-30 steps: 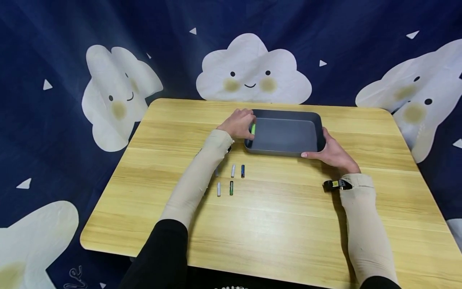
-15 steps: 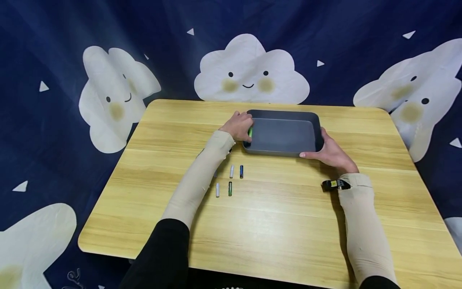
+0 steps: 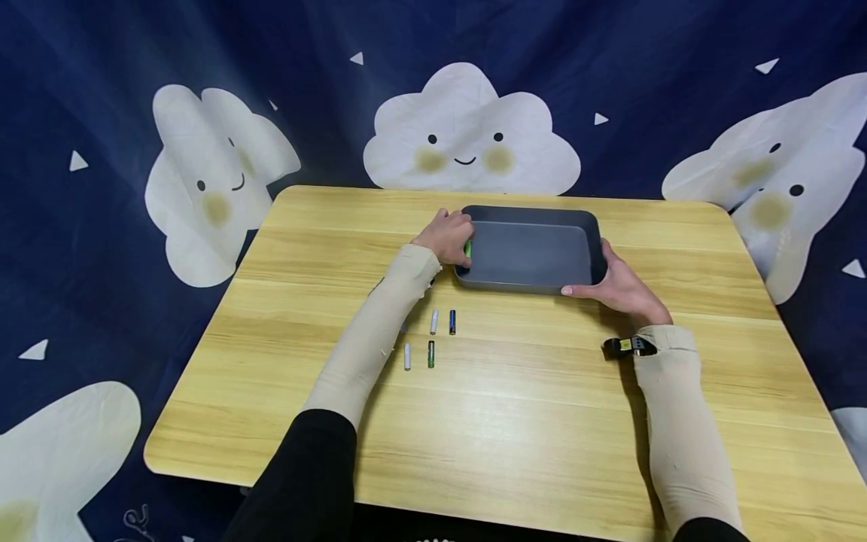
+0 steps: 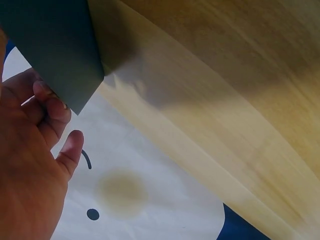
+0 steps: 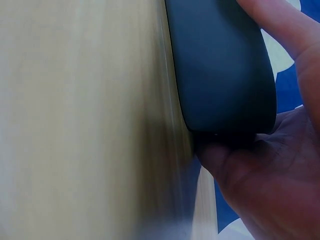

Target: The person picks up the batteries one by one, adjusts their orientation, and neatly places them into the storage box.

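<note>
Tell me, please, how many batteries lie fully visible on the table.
4: a white battery and blue battery in the far row, another white battery and green battery nearer. One or more seem partly hidden by the left sleeve.

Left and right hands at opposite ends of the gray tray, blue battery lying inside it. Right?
Wrong on the blue battery: it lies on the wood-grain table, nearer the person than the gray tray, as the head view shows. The left hand and right hand are at opposite ends, as you said.
</note>
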A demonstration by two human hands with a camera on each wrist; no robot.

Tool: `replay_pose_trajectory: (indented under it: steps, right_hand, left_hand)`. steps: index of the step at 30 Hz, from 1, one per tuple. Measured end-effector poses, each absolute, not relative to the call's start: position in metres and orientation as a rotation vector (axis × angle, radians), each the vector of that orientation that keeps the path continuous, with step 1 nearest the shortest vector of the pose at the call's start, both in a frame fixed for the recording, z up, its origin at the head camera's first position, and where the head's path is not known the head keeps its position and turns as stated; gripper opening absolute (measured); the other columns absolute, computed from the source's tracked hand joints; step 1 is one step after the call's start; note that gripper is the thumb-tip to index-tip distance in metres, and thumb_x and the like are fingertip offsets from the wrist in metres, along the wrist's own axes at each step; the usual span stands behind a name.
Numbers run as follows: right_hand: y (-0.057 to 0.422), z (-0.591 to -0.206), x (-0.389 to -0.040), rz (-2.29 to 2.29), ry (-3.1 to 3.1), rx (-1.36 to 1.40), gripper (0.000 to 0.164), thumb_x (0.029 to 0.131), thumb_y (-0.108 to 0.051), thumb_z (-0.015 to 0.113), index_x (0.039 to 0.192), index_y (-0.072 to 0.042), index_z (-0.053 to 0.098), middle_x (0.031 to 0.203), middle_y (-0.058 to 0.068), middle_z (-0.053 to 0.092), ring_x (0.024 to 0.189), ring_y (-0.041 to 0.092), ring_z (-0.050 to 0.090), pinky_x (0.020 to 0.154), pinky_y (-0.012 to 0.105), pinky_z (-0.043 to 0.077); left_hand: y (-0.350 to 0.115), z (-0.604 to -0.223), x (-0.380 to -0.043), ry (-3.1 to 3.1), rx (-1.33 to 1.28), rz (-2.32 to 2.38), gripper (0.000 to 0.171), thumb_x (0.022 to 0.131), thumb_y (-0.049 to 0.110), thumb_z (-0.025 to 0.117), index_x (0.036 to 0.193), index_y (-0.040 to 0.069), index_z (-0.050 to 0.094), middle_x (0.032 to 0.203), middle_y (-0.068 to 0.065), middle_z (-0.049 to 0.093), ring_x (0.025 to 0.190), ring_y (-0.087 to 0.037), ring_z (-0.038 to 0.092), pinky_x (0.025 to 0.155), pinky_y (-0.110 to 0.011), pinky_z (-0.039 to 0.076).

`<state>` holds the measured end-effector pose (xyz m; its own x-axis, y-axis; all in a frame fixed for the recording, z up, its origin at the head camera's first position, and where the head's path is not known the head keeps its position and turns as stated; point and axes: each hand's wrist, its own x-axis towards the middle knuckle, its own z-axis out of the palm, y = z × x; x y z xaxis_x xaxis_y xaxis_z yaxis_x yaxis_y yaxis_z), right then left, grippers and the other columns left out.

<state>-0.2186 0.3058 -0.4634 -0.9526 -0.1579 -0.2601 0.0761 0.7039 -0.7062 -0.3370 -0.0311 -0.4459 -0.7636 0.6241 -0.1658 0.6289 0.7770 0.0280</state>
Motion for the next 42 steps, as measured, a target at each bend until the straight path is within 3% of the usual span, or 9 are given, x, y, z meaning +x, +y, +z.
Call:
replay_pose_trajectory:
  steps: [10,20,25,30,36,42]
  right_hand:
    - [0.306,-0.465,-0.22,-1.11,2.609,-0.056,0.142,0.079,-0.052,0.087,0.162,-0.015,-0.022,0.174,0.019,-0.007,0.161,0.043,0.008,0.125,0.066,0.019]
    - [0.306,-0.465,-0.217,-1.102,2.609,-0.055,0.139,0.082,-0.053,0.084,0.161,-0.015,-0.024,0.173,0.017,-0.011,0.161,0.042,0.005,0.125,0.065,0.02]
    - [0.307,-0.465,-0.219,-1.106,2.61,-0.073,0.139,0.082,-0.052,0.084,0.162,-0.015,-0.023,0.174,0.017,-0.01,0.161,0.042,0.006,0.124,0.066,0.02]
    - [0.309,-0.462,-0.22,-1.114,2.608,-0.086,0.139,0.082,-0.05,0.085,0.162,-0.013,-0.023,0.173,0.018,-0.011,0.161,0.043,0.005,0.125,0.066,0.019]
    - [0.309,-0.461,-0.22,-1.104,2.613,-0.09,0.139,0.082,-0.051,0.085,0.162,-0.014,-0.022,0.174,0.019,-0.008,0.161,0.043,0.007,0.124,0.066,0.021]
    - [0.309,-0.464,-0.221,-1.091,2.61,-0.074,0.139,0.081,-0.053,0.084,0.162,-0.016,-0.023,0.174,0.018,-0.008,0.161,0.043,0.008,0.124,0.067,0.022]
  left_hand:
    - [-0.03,-0.442,-0.333,2.804,0.998,-0.108,0.039,0.085,0.047,0.081,0.101,0.013,0.069,0.117,-0.004,0.064,0.108,-0.025,0.055,0.102,-0.045,0.04]
    - [-0.043,-0.443,-0.333,2.798,1.02,0.107,0.063,0.084,0.048,0.079,0.134,0.011,0.068,0.131,-0.005,0.061,0.122,-0.025,0.054,0.108,-0.047,0.039]
    - [-0.061,-0.436,-0.328,2.83,1.018,0.311,0.062,0.084,0.043,0.079,0.134,0.008,0.067,0.136,-0.008,0.062,0.131,-0.027,0.054,0.111,-0.048,0.038]
    - [-0.086,-0.425,-0.316,2.84,1.025,0.456,0.057,0.087,0.04,0.075,0.132,0.007,0.068,0.126,-0.01,0.065,0.116,-0.024,0.057,0.106,-0.046,0.039]
    - [-0.124,-0.416,-0.293,2.83,0.962,0.604,0.057,0.09,0.045,0.069,0.133,0.007,0.066,0.103,-0.013,0.06,0.092,-0.022,0.05,0.086,-0.04,0.038]
    - [-0.162,-0.42,-0.271,2.827,0.913,0.677,0.055,0.093,0.044,0.07,0.131,0.004,0.067,0.098,-0.017,0.059,0.088,-0.022,0.048,0.078,-0.037,0.039]
